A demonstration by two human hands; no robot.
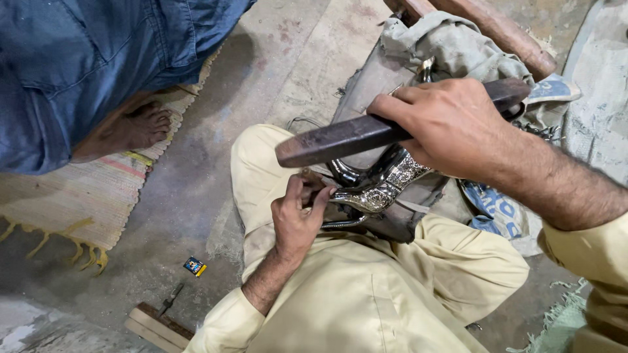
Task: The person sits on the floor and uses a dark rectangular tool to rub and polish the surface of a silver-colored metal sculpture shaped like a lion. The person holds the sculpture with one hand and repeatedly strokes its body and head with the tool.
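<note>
Right hand (451,127) closed around a dark flat bar (340,140), held raised and slanted just above an ornate silver piece (383,186). Left hand (297,219) pinches the near end of that piece, fingers closed on it. The piece rests over the person's lap on grey cloth (451,46). Another person's bare foot (140,127) lies on a striped mat (72,196), well apart
</note>
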